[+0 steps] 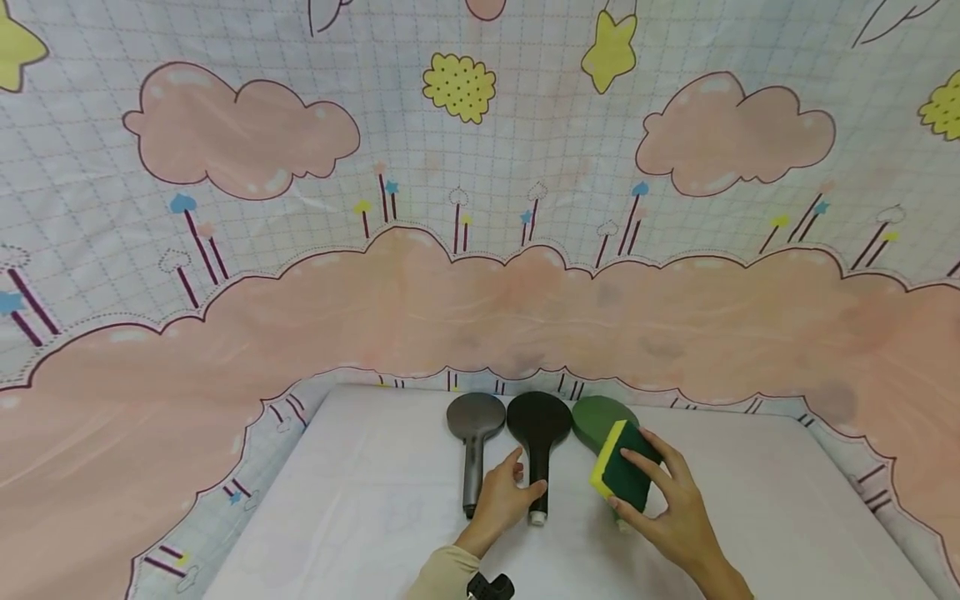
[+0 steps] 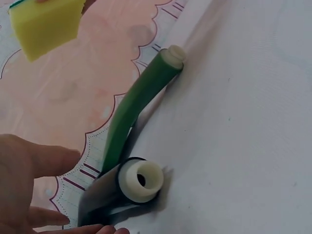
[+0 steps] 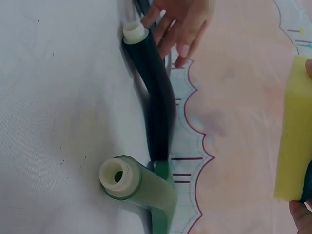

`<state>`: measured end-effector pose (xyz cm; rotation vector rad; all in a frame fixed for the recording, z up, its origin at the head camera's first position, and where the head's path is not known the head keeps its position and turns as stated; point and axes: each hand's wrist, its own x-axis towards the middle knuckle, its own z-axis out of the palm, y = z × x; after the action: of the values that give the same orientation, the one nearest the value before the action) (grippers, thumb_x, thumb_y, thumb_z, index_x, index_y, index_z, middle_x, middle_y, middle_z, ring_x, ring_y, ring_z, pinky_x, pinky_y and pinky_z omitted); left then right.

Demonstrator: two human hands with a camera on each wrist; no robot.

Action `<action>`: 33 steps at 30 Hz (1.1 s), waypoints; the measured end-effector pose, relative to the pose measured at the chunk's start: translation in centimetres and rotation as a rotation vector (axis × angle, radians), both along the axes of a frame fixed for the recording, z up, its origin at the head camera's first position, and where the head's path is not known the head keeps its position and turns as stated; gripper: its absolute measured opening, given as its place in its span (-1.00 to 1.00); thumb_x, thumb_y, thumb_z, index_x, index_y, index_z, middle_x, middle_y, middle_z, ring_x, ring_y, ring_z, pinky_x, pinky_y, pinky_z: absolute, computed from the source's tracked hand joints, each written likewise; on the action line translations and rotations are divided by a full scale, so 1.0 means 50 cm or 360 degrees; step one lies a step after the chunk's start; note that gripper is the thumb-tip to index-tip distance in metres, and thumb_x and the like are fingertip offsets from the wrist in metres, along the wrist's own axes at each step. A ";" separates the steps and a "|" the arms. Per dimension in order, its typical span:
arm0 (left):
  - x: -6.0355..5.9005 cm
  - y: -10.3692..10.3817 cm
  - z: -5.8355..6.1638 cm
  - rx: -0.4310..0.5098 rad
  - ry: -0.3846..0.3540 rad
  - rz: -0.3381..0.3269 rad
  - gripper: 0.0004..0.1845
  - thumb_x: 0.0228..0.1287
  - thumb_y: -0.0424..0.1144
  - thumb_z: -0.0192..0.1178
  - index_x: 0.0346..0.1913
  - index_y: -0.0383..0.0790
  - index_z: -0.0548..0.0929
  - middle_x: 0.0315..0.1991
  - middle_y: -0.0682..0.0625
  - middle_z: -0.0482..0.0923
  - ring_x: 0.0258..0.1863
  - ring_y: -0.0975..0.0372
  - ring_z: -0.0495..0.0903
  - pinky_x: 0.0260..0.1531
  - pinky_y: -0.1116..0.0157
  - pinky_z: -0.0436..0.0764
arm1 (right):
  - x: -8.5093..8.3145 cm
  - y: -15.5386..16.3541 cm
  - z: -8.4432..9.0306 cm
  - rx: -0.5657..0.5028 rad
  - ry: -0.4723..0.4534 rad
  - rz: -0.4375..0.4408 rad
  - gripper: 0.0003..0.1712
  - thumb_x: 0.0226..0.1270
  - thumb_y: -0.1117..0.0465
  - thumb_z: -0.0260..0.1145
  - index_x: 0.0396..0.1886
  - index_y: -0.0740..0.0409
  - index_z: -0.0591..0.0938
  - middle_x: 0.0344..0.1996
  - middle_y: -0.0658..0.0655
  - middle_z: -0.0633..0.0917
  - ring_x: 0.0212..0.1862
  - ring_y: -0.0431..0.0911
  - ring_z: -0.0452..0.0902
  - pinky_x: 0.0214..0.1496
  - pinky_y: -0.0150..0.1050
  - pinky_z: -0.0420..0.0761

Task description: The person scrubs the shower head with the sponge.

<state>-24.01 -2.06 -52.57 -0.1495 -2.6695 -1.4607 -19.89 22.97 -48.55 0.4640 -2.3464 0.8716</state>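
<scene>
Three hand shower heads lie in a row, faces away from me: a grey one (image 1: 476, 417), a black one (image 1: 538, 417) and a green one (image 1: 600, 417). My right hand (image 1: 678, 508) pinches a sponge (image 1: 630, 475), yellow with a dark green scouring side, in front of the green head, hiding part of it. Beside the black handle (image 3: 156, 92) is my left hand (image 1: 502, 500), thumb and fingers spread about it. The left wrist view shows that hand (image 2: 19, 180) with a gap between thumb and handle.
A white tabletop (image 1: 337, 492) holds the shower heads near its far edge. Behind it hangs a patterned cloth (image 1: 420, 317) with clouds and stars. The white threaded ends (image 2: 148, 180) of the handles point toward me. A dark watch (image 1: 491, 586) is on my left wrist.
</scene>
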 end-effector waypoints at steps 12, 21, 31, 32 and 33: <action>-0.013 0.009 -0.030 -0.0038 -0.0014 -0.0070 -0.20 -0.04 -0.14 0.51 0.29 -0.35 0.45 -0.14 -0.09 0.70 -0.19 0.15 0.64 -0.19 0.24 0.56 | 0.001 0.003 -0.001 0.0037 -0.0012 -0.0021 -0.20 -0.22 0.10 0.69 0.17 -0.16 0.62 0.40 0.15 0.38 0.30 0.14 0.33 0.15 -0.49 0.43; -0.013 0.009 -0.033 0.0065 -0.0062 -0.0058 -0.17 -0.08 -0.29 0.52 0.31 -0.43 0.42 -0.21 -0.04 0.67 -0.27 0.26 0.61 -0.19 0.29 0.54 | 0.003 0.004 -0.004 0.0042 -0.0039 -0.0034 -0.22 -0.19 0.08 0.68 0.16 -0.17 0.62 0.40 0.13 0.37 0.30 0.13 0.32 0.11 -0.26 0.58; -0.019 -0.002 -0.025 0.0550 -0.0319 -0.0117 -0.23 0.03 -0.50 0.35 0.35 -0.56 0.30 0.08 -0.30 0.57 0.08 -0.03 0.57 0.06 0.08 0.59 | -0.001 0.007 -0.002 0.0042 -0.0049 -0.0051 -0.21 -0.19 0.08 0.68 0.17 -0.17 0.62 0.41 0.12 0.37 0.33 0.15 0.34 0.11 -0.19 0.56; -0.020 -0.003 -0.026 0.0599 -0.0339 -0.0119 -0.23 0.03 -0.53 0.33 0.35 -0.57 0.28 0.10 -0.32 0.55 0.10 -0.05 0.56 0.06 0.08 0.59 | -0.001 0.008 -0.002 0.0032 -0.0043 -0.0042 -0.21 -0.19 0.08 0.68 0.17 -0.17 0.62 0.42 0.11 0.36 0.32 0.15 0.34 0.13 -0.31 0.52; -0.021 -0.004 -0.027 0.0647 -0.0359 -0.0118 -0.23 0.03 -0.56 0.31 0.35 -0.57 0.28 0.11 -0.34 0.54 0.11 -0.07 0.55 0.06 0.09 0.59 | -0.002 0.008 -0.003 0.0022 -0.0038 -0.0037 -0.21 -0.19 0.09 0.68 0.17 -0.17 0.62 0.42 0.10 0.36 0.32 0.15 0.33 0.15 -0.43 0.45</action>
<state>-25.04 -2.23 -53.89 -0.0550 -2.4760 -2.1206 -19.97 23.36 -48.68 0.4337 -2.3765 0.8551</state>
